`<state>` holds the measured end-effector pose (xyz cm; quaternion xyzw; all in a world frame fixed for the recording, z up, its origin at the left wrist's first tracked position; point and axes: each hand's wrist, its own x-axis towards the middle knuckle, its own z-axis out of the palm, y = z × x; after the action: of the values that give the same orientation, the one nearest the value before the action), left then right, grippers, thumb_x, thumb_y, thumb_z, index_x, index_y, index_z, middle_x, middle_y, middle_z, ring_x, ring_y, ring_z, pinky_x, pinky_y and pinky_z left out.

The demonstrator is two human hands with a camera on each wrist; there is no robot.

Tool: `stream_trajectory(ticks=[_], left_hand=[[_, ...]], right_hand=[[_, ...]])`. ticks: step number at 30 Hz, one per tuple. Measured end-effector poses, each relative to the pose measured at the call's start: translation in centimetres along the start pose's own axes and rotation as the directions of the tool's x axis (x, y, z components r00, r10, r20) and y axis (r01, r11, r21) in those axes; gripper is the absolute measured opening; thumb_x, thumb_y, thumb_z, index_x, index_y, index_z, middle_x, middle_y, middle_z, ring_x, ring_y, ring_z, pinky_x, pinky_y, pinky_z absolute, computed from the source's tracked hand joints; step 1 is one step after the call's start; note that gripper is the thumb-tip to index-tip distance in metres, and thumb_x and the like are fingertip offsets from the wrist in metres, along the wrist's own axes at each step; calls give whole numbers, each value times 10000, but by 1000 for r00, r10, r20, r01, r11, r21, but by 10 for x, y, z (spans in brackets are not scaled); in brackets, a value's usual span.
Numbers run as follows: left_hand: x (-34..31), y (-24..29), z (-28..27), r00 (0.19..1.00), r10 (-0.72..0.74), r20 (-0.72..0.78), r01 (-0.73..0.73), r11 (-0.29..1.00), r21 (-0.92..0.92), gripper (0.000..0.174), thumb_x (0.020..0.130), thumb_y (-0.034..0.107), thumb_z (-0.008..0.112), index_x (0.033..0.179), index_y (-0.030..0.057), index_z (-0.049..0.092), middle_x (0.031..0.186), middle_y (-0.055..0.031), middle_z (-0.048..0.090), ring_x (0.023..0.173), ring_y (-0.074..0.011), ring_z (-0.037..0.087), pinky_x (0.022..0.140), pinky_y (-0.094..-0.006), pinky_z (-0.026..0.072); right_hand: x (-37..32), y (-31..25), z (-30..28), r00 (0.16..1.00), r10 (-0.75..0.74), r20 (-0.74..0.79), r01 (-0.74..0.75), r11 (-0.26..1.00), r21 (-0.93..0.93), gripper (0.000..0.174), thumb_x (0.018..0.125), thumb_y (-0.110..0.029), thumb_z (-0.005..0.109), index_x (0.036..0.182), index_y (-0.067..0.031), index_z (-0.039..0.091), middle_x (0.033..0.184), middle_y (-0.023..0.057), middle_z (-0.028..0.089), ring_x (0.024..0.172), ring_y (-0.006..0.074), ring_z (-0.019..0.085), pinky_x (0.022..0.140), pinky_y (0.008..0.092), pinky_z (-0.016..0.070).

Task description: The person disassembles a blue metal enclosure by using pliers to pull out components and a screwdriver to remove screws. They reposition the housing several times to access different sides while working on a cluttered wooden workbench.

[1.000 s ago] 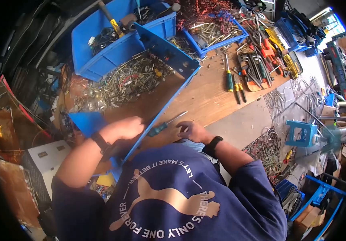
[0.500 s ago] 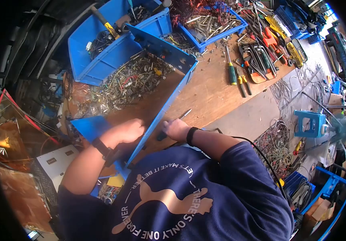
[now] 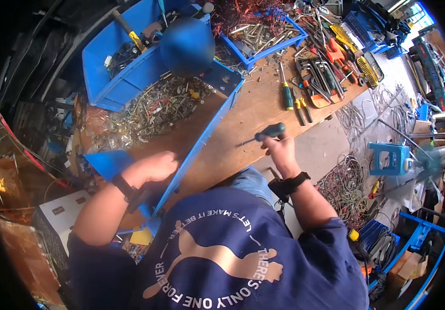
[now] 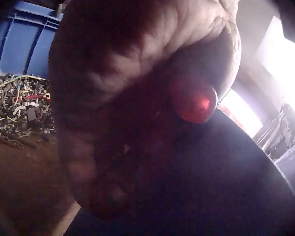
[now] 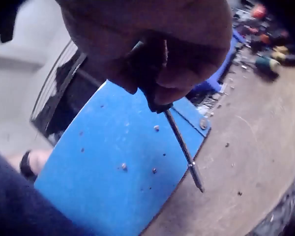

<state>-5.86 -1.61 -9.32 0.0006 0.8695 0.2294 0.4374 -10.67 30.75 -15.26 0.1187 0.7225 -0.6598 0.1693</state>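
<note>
My right hand (image 3: 283, 154) grips a screwdriver (image 3: 270, 132) by its dark green handle, to the right of a blue sheet panel (image 3: 205, 135) standing on edge. In the right wrist view the fingers wrap the handle, and the metal shaft (image 5: 179, 137) points down past the panel (image 5: 123, 152) toward the wooden table. The panel's face shows several small holes and screw heads. Behind the panel, on its left side, is my left hand (image 3: 157, 166), close to the sheet. The left wrist view shows its fingers (image 4: 81, 157) bent in deep shadow; I cannot tell whether they hold anything.
A big blue bin (image 3: 124, 88) with a hammer (image 3: 132, 33) stands at the back left, before a heap of screws and scrap (image 3: 155, 111). Pliers (image 3: 302, 108), another screwdriver (image 3: 286, 92) and hex keys (image 3: 320, 80) lie at the table's right. A blue tray (image 3: 264, 54) holds metal pieces.
The right hand has taken hold of the screwdriver, which lay on the table beside the panel, and has lifted it away to the right. My left hand stays behind the panel.
</note>
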Motion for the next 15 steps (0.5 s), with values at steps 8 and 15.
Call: stream_trajectory(ticks=[8,15], left_hand=[[-4,6,-3,1000,-14,3,14,1000,16,366,847,243,437,945,-69,601,949,-272,608,899,-399,588,774,-433,458],[-2,5,-3,999,-37,0,37,999,40,365,856,237,428,978,-64,593,988,-275,599,949,-398,578,810,-441,455]], right_hand=[[79,-5,-17,902,22,-431,238,807,540,139,827,-96,593,946,-27,576,854,86,648,633,196,637,535,310,535],[116,55,-4,886,416,-206,-101,605,790,377,824,-435,621,1010,-112,564,869,58,568,663,204,590,495,244,484]])
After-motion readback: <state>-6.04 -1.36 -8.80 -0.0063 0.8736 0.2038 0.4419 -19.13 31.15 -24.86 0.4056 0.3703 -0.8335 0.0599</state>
